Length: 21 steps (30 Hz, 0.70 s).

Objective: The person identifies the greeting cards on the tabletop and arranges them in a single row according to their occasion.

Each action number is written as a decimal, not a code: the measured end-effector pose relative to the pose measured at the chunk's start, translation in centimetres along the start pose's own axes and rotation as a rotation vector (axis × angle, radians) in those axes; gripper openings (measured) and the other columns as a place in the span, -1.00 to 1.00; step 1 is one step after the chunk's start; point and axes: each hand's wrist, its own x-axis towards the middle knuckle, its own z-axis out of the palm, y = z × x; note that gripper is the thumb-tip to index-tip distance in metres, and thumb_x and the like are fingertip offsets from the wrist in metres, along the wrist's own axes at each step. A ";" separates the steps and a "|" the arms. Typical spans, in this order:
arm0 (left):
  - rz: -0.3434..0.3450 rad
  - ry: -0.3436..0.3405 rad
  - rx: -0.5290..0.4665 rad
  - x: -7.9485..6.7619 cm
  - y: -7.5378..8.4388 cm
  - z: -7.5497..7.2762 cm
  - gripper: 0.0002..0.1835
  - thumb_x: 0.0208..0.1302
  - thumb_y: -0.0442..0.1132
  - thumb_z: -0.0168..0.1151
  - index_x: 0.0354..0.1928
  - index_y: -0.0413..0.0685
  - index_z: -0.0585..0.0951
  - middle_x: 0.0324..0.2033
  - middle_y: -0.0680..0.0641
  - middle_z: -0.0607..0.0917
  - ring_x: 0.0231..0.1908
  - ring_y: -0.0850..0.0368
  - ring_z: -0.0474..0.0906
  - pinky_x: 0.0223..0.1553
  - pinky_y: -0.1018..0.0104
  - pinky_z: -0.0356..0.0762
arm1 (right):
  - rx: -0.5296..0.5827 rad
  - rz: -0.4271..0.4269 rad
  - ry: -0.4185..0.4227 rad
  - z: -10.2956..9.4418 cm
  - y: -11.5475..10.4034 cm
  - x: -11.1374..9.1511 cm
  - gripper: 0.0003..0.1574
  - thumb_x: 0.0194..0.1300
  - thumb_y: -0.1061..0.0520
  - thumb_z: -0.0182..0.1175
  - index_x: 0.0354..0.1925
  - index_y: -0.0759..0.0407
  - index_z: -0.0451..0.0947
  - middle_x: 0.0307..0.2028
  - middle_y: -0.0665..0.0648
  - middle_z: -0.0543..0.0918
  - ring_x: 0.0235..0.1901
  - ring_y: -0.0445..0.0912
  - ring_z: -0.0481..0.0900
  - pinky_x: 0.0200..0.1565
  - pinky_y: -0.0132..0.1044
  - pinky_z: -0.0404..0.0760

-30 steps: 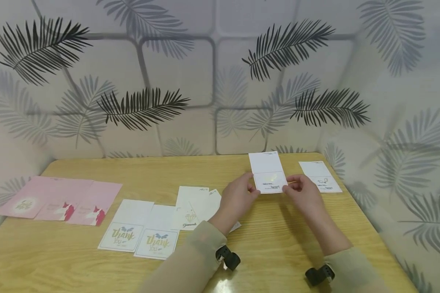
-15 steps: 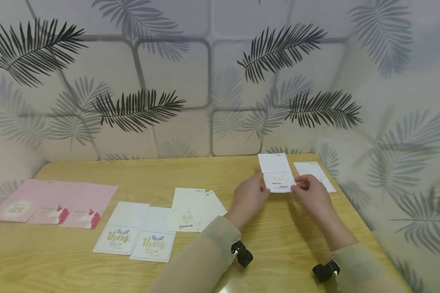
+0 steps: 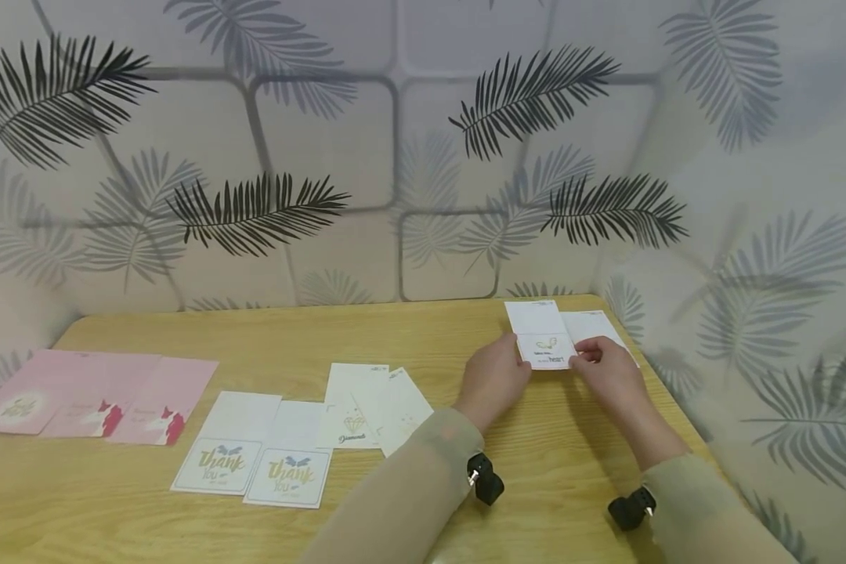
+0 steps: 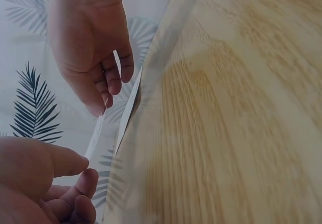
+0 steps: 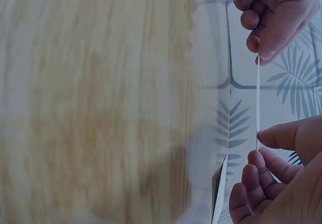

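Both hands hold one white greeting card [image 3: 544, 350] by its lower corners, over the far right of the table. My left hand [image 3: 492, 377] pinches the left corner and my right hand [image 3: 612, 380] the right one. A gold heart-like drawing and the word "heart" show on its lower half. The wrist views catch this card [image 5: 258, 98] edge-on, raised off the wood between thumbs and fingers. Just right of it lies another white card [image 3: 592, 321], partly hidden by the held card and my right hand.
Pink cards [image 3: 77, 392] overlap at the table's left. Two "Thank you" cards [image 3: 215, 466] lie nearer the middle, beside cream cards [image 3: 352, 399], one marked "Diamonds". A patterned wall [image 3: 366, 258] rises behind the wooden table [image 3: 395, 329] and along its right side.
Both hands have carried the held card rightward, so that it now overlaps the lying card in view. The head view has shifted slightly right. The other cards have stayed put.
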 end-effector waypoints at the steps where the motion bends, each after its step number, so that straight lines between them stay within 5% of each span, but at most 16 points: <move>1: 0.007 0.004 0.005 0.7 -0.4 0.7 -0.84 0.55 -0.17 0.37 0.02 -0.03 0.66 -0.40 0.14 0.61 -0.38 0.17 0.52 -0.27 0.26 0.51 | -0.005 0.003 -0.003 -0.1 0.0 0.1 -0.51 0.58 0.09 0.21 0.28 0.41 0.55 0.05 0.34 0.64 0.00 0.17 0.54 0.02 -0.01 0.48; 9: 0.034 0.051 0.069 5.0 -3.1 6.0 -0.88 0.43 -0.15 0.41 -0.10 0.04 0.67 -0.38 0.13 0.67 -0.35 0.18 0.58 -0.26 0.20 0.57 | -0.052 0.035 -0.029 -0.3 0.3 0.5 -0.52 0.57 0.11 0.19 0.28 0.39 0.55 0.09 0.36 0.63 0.02 0.20 0.53 0.07 0.06 0.49; 16: 0.028 0.030 0.078 3.2 -1.3 4.0 -0.83 0.48 -0.20 0.34 -0.01 -0.09 0.74 -0.17 -0.01 0.81 -0.22 0.07 0.71 -0.18 0.09 0.67 | -0.134 0.035 -0.059 -0.3 0.7 1.0 -0.52 0.57 0.11 0.20 0.28 0.40 0.57 0.11 0.37 0.66 0.05 0.21 0.56 0.13 0.15 0.49; 21: 0.015 0.031 0.114 4.1 -1.7 5.5 -0.80 0.45 -0.19 0.36 0.01 -0.10 0.76 -0.17 -0.01 0.82 -0.23 0.09 0.72 -0.20 0.10 0.68 | -0.157 0.019 -0.070 -0.4 0.9 1.2 -0.53 0.55 0.13 0.21 0.25 0.44 0.59 0.06 0.37 0.68 0.01 0.20 0.57 0.12 0.14 0.52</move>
